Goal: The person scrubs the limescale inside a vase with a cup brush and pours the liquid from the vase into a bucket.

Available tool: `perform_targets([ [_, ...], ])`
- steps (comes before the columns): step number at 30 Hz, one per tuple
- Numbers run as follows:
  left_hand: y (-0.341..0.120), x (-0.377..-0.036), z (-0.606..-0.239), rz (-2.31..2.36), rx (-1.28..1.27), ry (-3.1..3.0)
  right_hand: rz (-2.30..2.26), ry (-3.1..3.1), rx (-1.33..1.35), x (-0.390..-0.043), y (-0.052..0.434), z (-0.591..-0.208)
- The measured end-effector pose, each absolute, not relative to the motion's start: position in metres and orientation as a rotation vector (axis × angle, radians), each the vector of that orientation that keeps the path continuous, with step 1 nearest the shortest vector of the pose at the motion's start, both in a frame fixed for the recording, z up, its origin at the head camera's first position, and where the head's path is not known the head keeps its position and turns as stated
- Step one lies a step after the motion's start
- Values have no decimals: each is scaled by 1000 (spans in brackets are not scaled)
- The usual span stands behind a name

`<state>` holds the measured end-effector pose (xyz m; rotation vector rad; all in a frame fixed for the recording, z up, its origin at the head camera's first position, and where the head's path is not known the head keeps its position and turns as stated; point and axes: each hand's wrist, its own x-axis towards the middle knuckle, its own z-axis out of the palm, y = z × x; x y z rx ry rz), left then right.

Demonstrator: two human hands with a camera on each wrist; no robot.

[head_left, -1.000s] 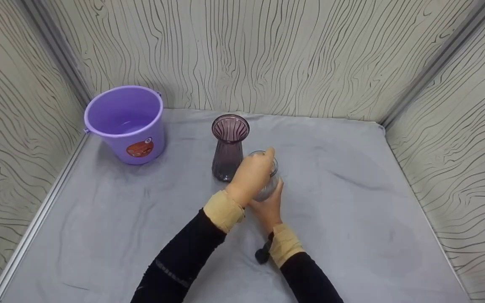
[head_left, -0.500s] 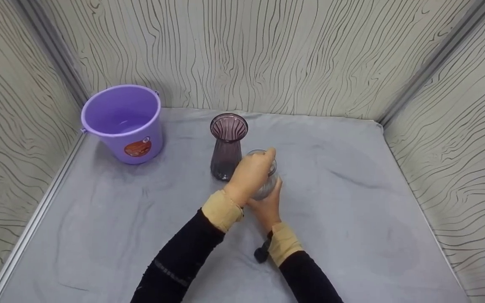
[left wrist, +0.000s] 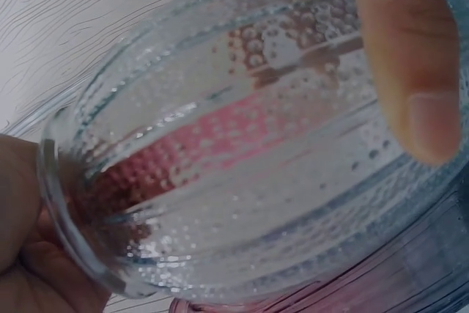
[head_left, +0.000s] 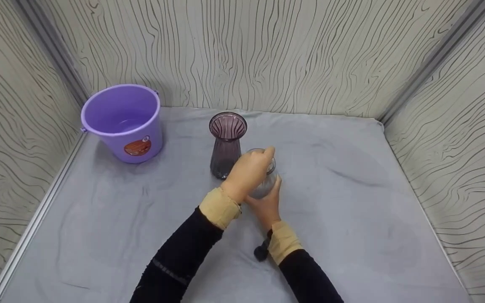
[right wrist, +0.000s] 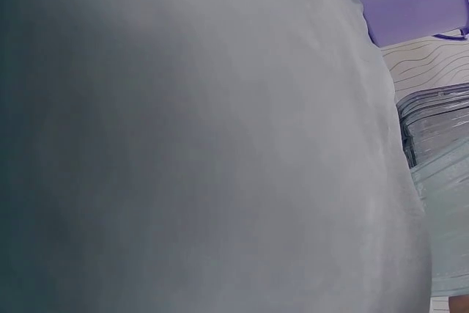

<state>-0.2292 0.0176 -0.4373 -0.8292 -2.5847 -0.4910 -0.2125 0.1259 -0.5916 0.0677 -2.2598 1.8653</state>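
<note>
The clear glass vase (head_left: 264, 190) has ribs and raised dots. My right hand (head_left: 266, 209) grips its lower body from the near side; in the left wrist view the thumb (left wrist: 429, 126) lies across the glass. My left hand (head_left: 249, 173) is curled over the mouth, its back hiding much of the rim (left wrist: 51, 203). Through the glass shows a long pink thing (left wrist: 227, 133), darker towards the mouth, where it meets the left hand; I cannot tell its kind. A ribbed purple glass vase (head_left: 226, 147) stands upright just left of the clear one.
At the back left stands a purple bucket (head_left: 139, 141) with a red sticker, near the wood-patterned wall (head_left: 221, 50). Grey cloth (head_left: 343, 219) covers the table, slightly wrinkled. Walls close in the back and both sides. A black device (head_left: 261, 252) is on the right wrist.
Both hands stay on the clear vase with almost the same hold. The whole head view has shifted slightly; bucket and purple vase stay where they stood.
</note>
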Motion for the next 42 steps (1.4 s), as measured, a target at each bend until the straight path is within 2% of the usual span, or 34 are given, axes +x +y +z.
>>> perform_targets([
  [28, 22, -234, -439, -646, -721, -2601, 1883, -2270, 41, -213, 127, -592],
  [42, 26, -231, -432, -485, -711, -2686, 1866, -2226, 95, -214, 127, -595],
])
